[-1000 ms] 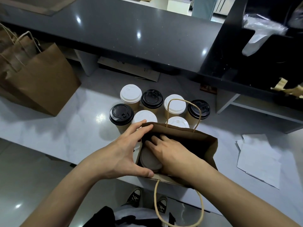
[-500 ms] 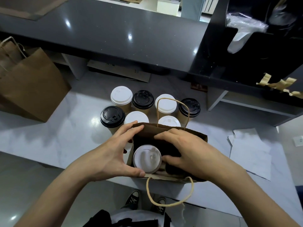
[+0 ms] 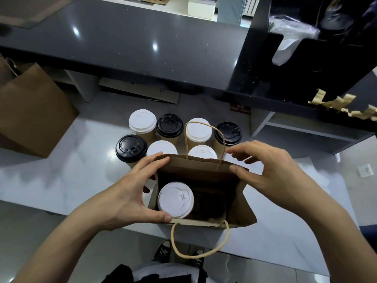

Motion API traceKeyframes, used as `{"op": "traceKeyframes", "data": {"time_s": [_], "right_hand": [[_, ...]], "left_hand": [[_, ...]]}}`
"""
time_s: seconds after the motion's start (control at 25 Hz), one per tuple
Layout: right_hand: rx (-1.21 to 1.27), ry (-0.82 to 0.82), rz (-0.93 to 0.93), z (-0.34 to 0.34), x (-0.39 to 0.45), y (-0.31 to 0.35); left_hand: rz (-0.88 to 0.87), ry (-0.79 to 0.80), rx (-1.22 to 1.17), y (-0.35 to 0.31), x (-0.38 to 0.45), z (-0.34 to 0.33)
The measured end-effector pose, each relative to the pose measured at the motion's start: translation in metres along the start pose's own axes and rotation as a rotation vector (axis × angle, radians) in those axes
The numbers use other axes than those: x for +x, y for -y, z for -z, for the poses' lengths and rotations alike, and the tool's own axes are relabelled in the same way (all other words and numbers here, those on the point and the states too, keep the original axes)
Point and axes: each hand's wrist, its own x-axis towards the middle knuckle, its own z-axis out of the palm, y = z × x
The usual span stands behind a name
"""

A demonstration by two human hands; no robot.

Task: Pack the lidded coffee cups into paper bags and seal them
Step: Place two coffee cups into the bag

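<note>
An open brown paper bag (image 3: 241,203) stands at the white counter's near edge. One white-lidded coffee cup (image 3: 175,199) sits inside it on the left; the right half is dark and holds nothing I can see. My left hand (image 3: 130,193) grips the bag's left side, thumb on the near rim and fingers on the far rim. Above the bag's far right corner is my right hand (image 3: 271,172), fingers loosely spread, its thumb at the rim and nothing held. Several lidded cups stand just behind the bag, some with white lids (image 3: 142,121), some with black lids (image 3: 131,148).
Another brown paper bag (image 3: 34,111) stands at the far left of the counter. White paper sheets (image 3: 310,201) lie to the right of the bag. A dark raised counter (image 3: 142,48) runs behind the cups. Strips of brown tape (image 3: 344,105) hang from a black shelf at the right.
My right hand has come up out of the bag, leaving the white-lidded cup inside, and moved to the far right corner. My left hand kept its hold on the bag's left side.
</note>
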Motion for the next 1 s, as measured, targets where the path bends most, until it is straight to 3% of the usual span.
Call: {"op": "traceKeyframes", "data": {"time_s": [0.4, 1.0], "right_hand": [[-0.014, -0.159, -0.201, -0.010, 0.057, -0.053], [-0.259, 0.052, -0.358, -0.065, 0.124, -0.111]], "left_hand": [[0.011, -0.014, -0.008, -0.004, 0.003, -0.002], [0.063, 0.001, -0.011, -0.011, 0.008, -0.001]]}}
